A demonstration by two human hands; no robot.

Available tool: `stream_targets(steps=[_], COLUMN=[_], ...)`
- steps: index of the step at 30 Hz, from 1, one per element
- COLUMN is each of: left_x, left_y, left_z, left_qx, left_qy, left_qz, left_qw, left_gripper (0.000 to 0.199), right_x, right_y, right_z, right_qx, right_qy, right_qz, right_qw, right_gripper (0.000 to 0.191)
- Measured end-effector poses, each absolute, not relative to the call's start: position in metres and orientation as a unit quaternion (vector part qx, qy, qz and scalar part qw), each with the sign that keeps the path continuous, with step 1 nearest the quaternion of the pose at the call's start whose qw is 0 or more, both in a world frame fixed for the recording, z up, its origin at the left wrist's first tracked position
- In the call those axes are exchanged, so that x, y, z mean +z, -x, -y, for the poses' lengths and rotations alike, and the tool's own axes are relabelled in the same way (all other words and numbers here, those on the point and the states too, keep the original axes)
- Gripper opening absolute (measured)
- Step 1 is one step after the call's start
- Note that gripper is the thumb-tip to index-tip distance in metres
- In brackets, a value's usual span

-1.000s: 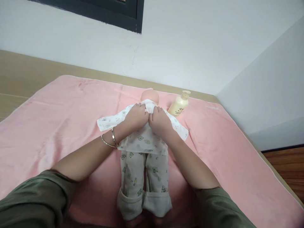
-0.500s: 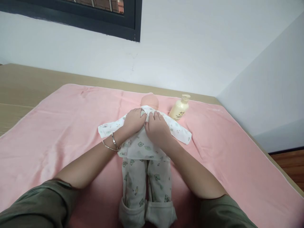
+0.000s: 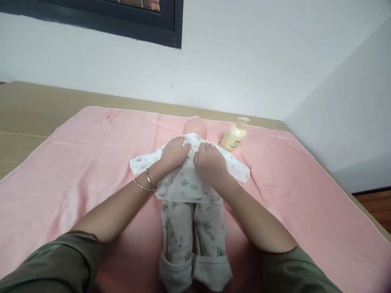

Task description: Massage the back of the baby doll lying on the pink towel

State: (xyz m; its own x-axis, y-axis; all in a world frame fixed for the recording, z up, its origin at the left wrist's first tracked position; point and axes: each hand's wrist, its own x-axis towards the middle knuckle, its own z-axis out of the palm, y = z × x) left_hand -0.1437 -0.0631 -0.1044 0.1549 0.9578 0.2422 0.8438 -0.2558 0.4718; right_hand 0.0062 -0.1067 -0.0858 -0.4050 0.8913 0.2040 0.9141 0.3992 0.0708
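A doll (image 3: 194,127) lies on its back on a pink blanket (image 3: 100,162), its head away from me. It wears a white printed shirt (image 3: 183,185) with sleeves spread to both sides, and printed trousers (image 3: 179,232) with turned-up cuffs. My left hand (image 3: 175,154), with bracelets at the wrist, pinches the shirt's cloth near the neckline. Just beside it my right hand (image 3: 211,162) has its fingers curled on the same cloth at the upper chest. Between the hands, the cloth is slightly bunched. The doll's face is not visible.
A pale yellow pump bottle (image 3: 234,136) leans on the blanket to the right of the doll's head. Beyond the blanket runs a wooden surface (image 3: 39,95) against a white wall. A dark window frame (image 3: 146,26) is at the upper left.
The whole view has shifted slightly, so the doll and bottle appear a little further right and up. My right hand's fingers have moved a little on the cloth; both hands stay at the neckline.
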Motion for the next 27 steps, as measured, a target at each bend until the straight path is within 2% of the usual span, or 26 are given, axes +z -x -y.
stream_targets(steps=[2,7,10,14,17,19,23,25,27], left_x=[-0.106,-0.113,-0.112,-0.105,-0.099,-0.097,-0.101,-0.104,-0.106], left_y=[0.142,0.123,0.123,0.137,0.142,0.139,0.124,0.119,0.117], left_z=[0.065,0.094,0.094,0.072,0.063,0.067,0.09,0.1,0.101], left_qx=[0.257,0.266,0.276,0.277,0.26,0.256,0.261,0.267,0.272], left_qy=[-0.76,-0.818,-0.814,-0.778,-0.749,-0.751,-0.788,-0.8,-0.801], left_qz=[-0.59,-0.504,-0.508,-0.561,-0.594,-0.598,-0.557,-0.533,-0.529], left_qw=[0.087,-0.079,-0.059,0.065,0.137,0.115,-0.024,-0.064,-0.068], left_gripper=[0.025,0.026,0.024,0.017,0.02,0.023,0.026,0.026,0.025], right_x=[-0.086,-0.085,-0.084,-0.085,-0.086,-0.084,-0.079,-0.078,-0.079], right_y=[-0.008,-0.023,-0.021,-0.005,0.0,-0.005,-0.023,-0.027,-0.024], right_z=[0.102,0.068,0.07,0.1,0.11,0.104,0.076,0.068,0.072], right_qx=[-0.062,0.081,0.063,-0.041,-0.08,-0.043,0.082,0.085,0.036], right_qy=[0.557,0.617,0.613,0.593,0.581,0.589,0.589,0.582,0.573], right_qz=[0.824,0.769,0.776,0.799,0.804,0.8,0.792,0.797,0.812], right_qw=[0.084,0.149,0.134,0.093,0.096,0.109,0.141,0.135,0.103], right_gripper=[0.039,0.041,0.043,0.045,0.046,0.041,0.029,0.025,0.026])
